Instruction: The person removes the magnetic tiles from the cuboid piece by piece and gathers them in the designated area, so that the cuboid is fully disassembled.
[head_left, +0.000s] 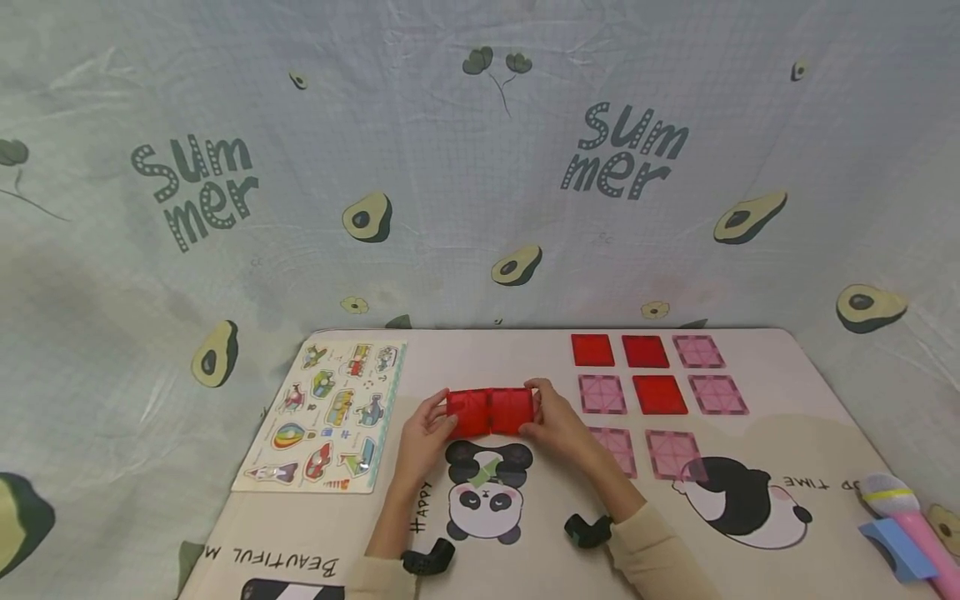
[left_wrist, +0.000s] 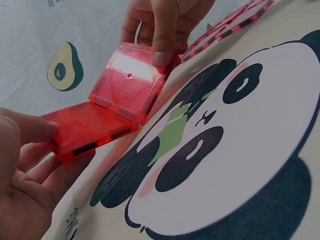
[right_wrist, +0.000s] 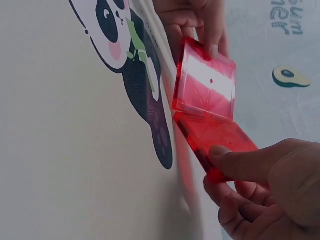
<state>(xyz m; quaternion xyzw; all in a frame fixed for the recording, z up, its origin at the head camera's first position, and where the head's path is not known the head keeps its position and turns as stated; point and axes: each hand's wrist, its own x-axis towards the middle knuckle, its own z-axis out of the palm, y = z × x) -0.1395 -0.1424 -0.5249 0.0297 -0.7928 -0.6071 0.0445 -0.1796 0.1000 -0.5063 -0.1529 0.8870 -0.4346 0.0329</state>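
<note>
Two translucent red square magnetic tiles meet edge to edge, raised a little off the table just beyond the printed panda. My left hand (head_left: 424, 438) pinches the left red tile (head_left: 468, 413) by its outer side, thumb on the near face and fingers behind. On the opposite side, my right hand (head_left: 558, 423) holds the right red tile (head_left: 512, 411) between thumb and fingers. Both wrist views show the pair bent at an angle along the shared edge, one tile (left_wrist: 95, 127) in my left hand and the other (right_wrist: 215, 137) in my right.
To the right lie several loose square tiles in rows, some red (head_left: 660, 394), some pink (head_left: 717, 394). A picture puzzle board (head_left: 322, 417) is at the left. A toy microphone (head_left: 918, 521) and a blue piece (head_left: 897, 550) lie at the right edge. Patterned cloth hangs behind.
</note>
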